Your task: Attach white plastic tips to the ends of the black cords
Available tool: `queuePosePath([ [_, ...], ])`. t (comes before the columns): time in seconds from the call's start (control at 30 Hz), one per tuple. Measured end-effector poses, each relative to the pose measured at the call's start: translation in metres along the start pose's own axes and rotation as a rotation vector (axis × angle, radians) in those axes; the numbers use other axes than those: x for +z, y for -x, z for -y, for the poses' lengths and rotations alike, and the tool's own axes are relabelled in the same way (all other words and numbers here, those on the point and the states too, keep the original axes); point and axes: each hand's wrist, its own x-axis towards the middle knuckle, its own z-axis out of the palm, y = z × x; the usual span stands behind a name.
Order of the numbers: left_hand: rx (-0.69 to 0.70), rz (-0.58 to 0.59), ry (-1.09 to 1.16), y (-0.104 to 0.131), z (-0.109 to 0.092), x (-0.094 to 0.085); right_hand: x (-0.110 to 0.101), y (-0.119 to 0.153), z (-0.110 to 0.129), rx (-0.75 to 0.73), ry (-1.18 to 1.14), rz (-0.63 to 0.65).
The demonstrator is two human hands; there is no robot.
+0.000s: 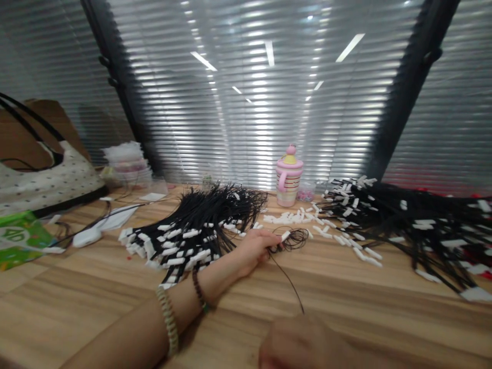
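My left hand (pixel 257 251) is closed in a pinch at the table's middle, holding a loosely coiled thin black cord (pixel 298 240). A small white piece (pixel 285 236) shows at its fingertips, beside the loops. From there a single strand of the cord runs down toward my right hand (pixel 298 341), which is blurred at the bottom edge. Its fingers look curled, but what they hold, if anything, is hidden. Left of my left hand lies a thick bundle of black cords (pixel 215 210) with white ends. Several loose white pieces (pixel 292 217) are scattered just beyond the coil.
A second heap of black cords (pixel 400 215) with white tags covers the right side. A pink cup (pixel 289 179) stands at the back. On the left are a spotted bag (pixel 49 177), a green packet (pixel 23 238), a white case (pixel 86 237) and stacked plastic containers (pixel 128 166).
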Motion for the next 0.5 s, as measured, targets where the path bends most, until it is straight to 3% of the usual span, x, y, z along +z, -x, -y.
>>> queuePosePath([
  [0.1, -0.033, -0.039, 0.117, 0.002, -0.003, -0.003, -0.013, -0.016, -0.043, 0.308, -0.063, -0.311],
  [0.17, -0.034, -0.056, 0.131, 0.003, -0.003, -0.003, -0.019, -0.023, -0.065, 0.395, -0.121, -0.431],
  [0.27, -0.029, -0.057, 0.091, 0.005, -0.002, 0.000, -0.021, -0.025, -0.079, 0.396, -0.188, -0.402],
  [0.5, -0.029, -0.044, 0.034, 0.005, 0.001, -0.001, -0.019, -0.025, -0.077, 0.457, -0.334, -0.319],
])
